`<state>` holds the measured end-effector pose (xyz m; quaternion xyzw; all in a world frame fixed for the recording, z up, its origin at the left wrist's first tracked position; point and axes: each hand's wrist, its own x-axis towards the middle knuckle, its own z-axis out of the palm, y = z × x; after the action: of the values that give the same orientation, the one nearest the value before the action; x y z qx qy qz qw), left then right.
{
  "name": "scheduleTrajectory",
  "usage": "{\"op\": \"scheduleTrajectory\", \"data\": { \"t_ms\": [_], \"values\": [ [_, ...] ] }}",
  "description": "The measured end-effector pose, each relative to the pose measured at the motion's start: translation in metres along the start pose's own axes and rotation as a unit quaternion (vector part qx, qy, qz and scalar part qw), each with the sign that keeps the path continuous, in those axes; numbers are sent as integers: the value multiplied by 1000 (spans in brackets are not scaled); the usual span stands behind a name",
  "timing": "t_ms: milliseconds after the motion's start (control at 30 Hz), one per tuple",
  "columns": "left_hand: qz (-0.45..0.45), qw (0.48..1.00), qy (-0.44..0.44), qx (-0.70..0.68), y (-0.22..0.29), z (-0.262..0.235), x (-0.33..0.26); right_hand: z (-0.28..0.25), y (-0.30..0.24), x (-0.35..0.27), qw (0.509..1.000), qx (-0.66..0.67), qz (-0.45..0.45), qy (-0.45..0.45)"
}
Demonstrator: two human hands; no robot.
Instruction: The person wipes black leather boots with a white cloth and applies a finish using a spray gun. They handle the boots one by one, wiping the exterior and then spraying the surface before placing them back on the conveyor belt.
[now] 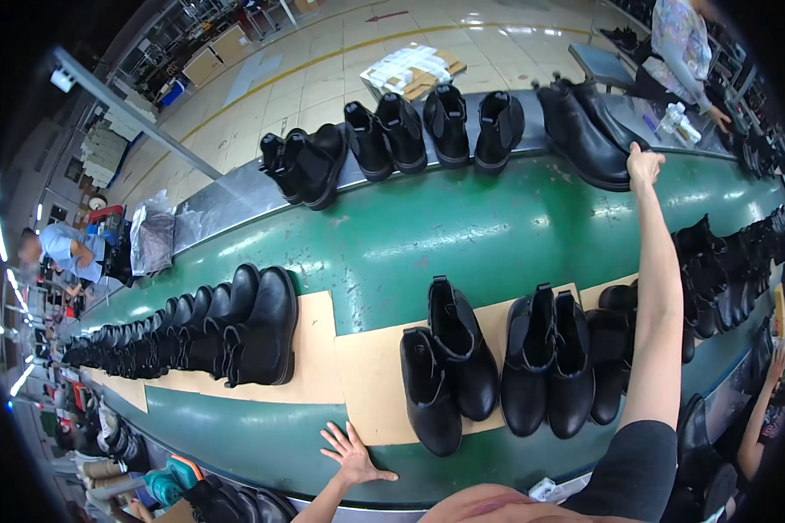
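While the left hand (351,459) sits fingers apart at the green table (392,227), lower centre, the right hand (645,167) is at a black boot (577,138)'s toe, upper right. Can't tell if it's clamped on.

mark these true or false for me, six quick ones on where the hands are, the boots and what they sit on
1. The right hand is at the toe end of a pair of black boots. True.
2. The left hand has its fingers spread. True.
3. Both hands touch the same boots. False: the left hand is apart from any boot.
4. Tan sheets lie partly under the near boots. True.
5. The near boots are white. False: they are black.
6. The sheets cover the whole worktop. False: bare green surface shows beyond them.
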<state>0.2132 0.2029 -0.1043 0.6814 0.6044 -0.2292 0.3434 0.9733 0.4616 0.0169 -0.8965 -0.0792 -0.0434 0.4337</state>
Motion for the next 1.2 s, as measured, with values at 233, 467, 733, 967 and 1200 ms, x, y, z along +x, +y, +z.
{"op": "scheduleTrajectory", "data": {
  "t_ms": [233, 467, 733, 967, 1200],
  "values": [
    [-22, 1000, -2, 0, 11, -14, -8, -88, -93, -44, 784, -372, -497, 0],
    [-3, 999, 44, -19, 7, -17, -26, -209, -144, -85, 755, -280, -593, 12],
    [164, 905, 95, -380, -57, -39, -14, -419, -216, -328, 613, -38, -783, -97],
    [440, 706, 183, -524, -43, -139, -211, -434, -142, -546, 454, 1, -725, -518],
    [16, 672, -1, -741, -113, 31, -197, -272, 30, -684, 335, -84, -489, -801]
  ]
}}
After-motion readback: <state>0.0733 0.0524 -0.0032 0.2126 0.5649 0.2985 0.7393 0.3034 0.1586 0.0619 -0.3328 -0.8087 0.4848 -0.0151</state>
